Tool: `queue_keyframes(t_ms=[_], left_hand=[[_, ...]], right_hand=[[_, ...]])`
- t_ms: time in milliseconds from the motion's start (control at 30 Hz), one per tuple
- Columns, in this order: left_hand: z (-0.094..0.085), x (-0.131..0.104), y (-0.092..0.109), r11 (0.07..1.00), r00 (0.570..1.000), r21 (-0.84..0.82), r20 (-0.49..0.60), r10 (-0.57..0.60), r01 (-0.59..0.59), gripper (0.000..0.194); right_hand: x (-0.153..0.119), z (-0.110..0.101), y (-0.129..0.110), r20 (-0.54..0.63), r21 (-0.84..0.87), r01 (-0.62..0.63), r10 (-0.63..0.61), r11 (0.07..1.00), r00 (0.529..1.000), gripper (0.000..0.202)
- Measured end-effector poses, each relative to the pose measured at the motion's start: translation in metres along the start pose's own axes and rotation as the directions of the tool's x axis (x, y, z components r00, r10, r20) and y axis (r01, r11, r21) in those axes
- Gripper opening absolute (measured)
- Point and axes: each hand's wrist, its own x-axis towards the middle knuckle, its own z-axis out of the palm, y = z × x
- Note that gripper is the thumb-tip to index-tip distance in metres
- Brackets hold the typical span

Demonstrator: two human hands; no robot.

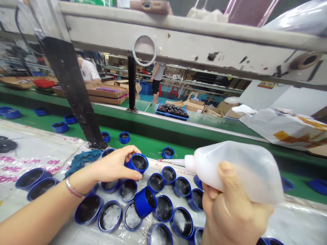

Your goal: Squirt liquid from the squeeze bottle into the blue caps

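My left hand (120,165) has its thumb and fingers closed round a blue ring-shaped cup (138,163) with a black inside, its open end turned toward me. In my right hand (233,204) is a translucent white squeeze bottle (237,166), tipped on its side. Its thin nozzle (173,161) points left toward the held cup, a gap apart from it. Beneath both hands, several similar blue cups stand close together on the plastic-covered bench. One blue cup (145,201) lies tilted on top of the others.
A green conveyor belt (148,148) with a few blue cups runs behind the bench. A black post (74,92) rises at left, beside a teal cloth (83,161). A white beam (184,37) crosses above. Two people are farther back, and a wrapped carton (288,127) stands at right.
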Motion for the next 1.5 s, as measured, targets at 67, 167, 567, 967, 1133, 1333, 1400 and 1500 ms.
queue_keyframes(t_ms=[67, 167, 567, 967, 1133, 1333, 1400, 1500], left_hand=[[-0.001, 0.018, 0.000, 0.998, 0.999, 0.064, -0.045, -0.024, 0.027, 0.057], [0.001, 0.059, -0.008, 0.986, 0.989, 0.155, -0.139, -0.044, 0.066, 0.048], [0.040, 0.155, 0.003, 0.823, 0.968, 0.556, -0.250, 0.030, 0.118, 0.054], [0.021, 0.076, 0.040, 0.665, 0.952, 0.741, 0.262, -0.161, -0.091, 0.072], [0.030, 0.049, 0.027, 0.567, 0.953, 0.824, 0.179, -0.242, -0.011, 0.070], [0.017, 0.030, 0.019, 0.708, 0.991, 0.703, 0.127, -0.037, -0.064, 0.054], [0.010, 0.018, 0.019, 0.796, 0.990, 0.592, 0.126, 0.058, -0.123, 0.055], [0.006, 0.001, 0.017, 0.918, 0.988, 0.367, 0.031, 0.148, -0.149, 0.052]], right_hand=[[0.004, 0.003, -0.002, -0.036, 0.062, -0.024, 0.026, 0.998, 0.999, 0.030], [0.009, 0.001, -0.004, -0.018, 0.117, -0.069, 0.072, 0.991, 0.997, 0.031], [0.023, -0.012, -0.004, 0.029, 0.156, -0.101, 0.098, 0.983, 0.995, 0.026], [0.031, -0.017, -0.004, 0.013, 0.150, -0.103, 0.103, 0.983, 0.995, 0.027], [0.025, -0.013, -0.001, 0.054, 0.135, -0.139, 0.133, 0.981, 0.990, 0.027], [0.015, -0.008, 0.009, 0.123, 0.110, -0.215, 0.202, 0.970, 0.972, 0.028], [0.010, -0.004, 0.012, 0.129, 0.113, -0.230, 0.215, 0.967, 0.968, 0.027], [0.001, 0.005, 0.015, 0.117, 0.123, -0.238, 0.224, 0.963, 0.967, 0.029]])
